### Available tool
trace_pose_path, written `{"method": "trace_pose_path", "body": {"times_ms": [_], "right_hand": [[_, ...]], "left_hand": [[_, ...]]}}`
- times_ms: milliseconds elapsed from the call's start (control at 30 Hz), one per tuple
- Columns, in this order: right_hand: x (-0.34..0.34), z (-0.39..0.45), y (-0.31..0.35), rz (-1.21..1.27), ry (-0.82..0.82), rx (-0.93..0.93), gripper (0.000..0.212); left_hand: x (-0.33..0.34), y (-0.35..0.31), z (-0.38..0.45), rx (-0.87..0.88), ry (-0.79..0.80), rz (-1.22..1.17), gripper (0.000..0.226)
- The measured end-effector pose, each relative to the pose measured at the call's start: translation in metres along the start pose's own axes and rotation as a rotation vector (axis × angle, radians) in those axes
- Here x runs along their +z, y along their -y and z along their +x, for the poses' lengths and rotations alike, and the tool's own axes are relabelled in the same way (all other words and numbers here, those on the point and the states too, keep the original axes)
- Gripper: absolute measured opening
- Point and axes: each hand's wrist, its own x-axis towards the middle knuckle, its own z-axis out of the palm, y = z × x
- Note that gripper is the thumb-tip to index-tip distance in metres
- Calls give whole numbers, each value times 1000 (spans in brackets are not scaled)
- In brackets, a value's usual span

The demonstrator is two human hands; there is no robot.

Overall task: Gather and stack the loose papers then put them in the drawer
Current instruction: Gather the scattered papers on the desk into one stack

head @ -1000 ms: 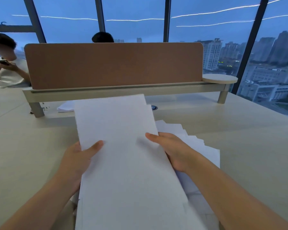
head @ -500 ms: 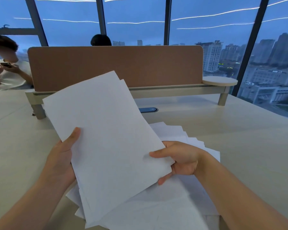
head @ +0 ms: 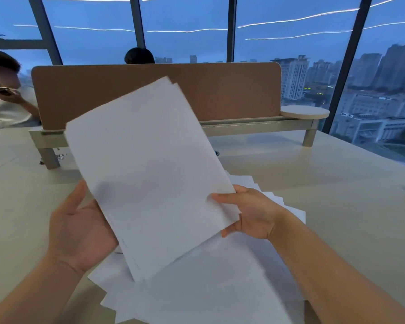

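A: The right hand [head: 250, 212] pinches the lower right edge of the held sheaf of papers [head: 150, 174], thumb on top and fingers curled beneath. What has changed?

B: The left hand [head: 80, 228]. Half a second ago its thumb lay over the sheaf's left edge; now it is spread wide, palm up, under that edge, and I cannot tell whether it touches the paper. The sheaf is raised a little higher and tilted back to the left, its top corner now crossing the brown divider panel [head: 232, 90].

A: And what carries it all?

B: A pale desk [head: 337, 195], its far edge closed by the panel on a grey rail, with a small round shelf [head: 305, 112] at the rail's right end. Behind stand tall windows [head: 290, 22] with dusk towers outside. The loose papers on the desk [head: 215, 284] lie fanned near the front edge, below the sheaf and both hands.

A: What can't you make out?

B: The fanned pile runs off the bottom of the view. A seated person [head: 7, 99] at the far left holds a phone, face blurred. Another person's head [head: 139, 56] only just clears the panel. A small dark fitting [head: 217, 152] peeks from behind the sheaf's right edge. No drawer appears anywhere.
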Motion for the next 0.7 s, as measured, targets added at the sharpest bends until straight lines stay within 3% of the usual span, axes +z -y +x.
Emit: {"method": "trace_pose_path", "body": {"times_ms": [133, 333, 367, 433, 500, 533, 600, 633, 700], "right_hand": [[1, 0, 1, 157, 66, -44, 44], [-6, -4, 0, 22, 193, -19, 40], [-7, -4, 0, -11, 201, -3, 38], [-6, -2, 0, -42, 168, 32, 36], [-2, 2, -2, -65, 108, 68, 34], [0, 4, -4, -76, 89, 82, 32], [4, 8, -8, -113, 53, 94, 25], [4, 9, -10, -137, 36, 96, 22], [3, 11, -10, -165, 40, 112, 21]], "left_hand": [[9, 7, 3, -161, 55, 22, 74], [17, 18, 18, -196, 172, 32, 62], [21, 17, 18, -233, 150, 55, 62], [19, 20, 24, -207, -81, 180, 85], [21, 24, 26, -204, -203, 310, 103], [24, 27, 25, -201, -256, 376, 101], [29, 31, 26, -187, -355, 477, 72], [34, 31, 25, -197, -368, 513, 56], [42, 28, 24, -248, -344, 515, 45]]}}
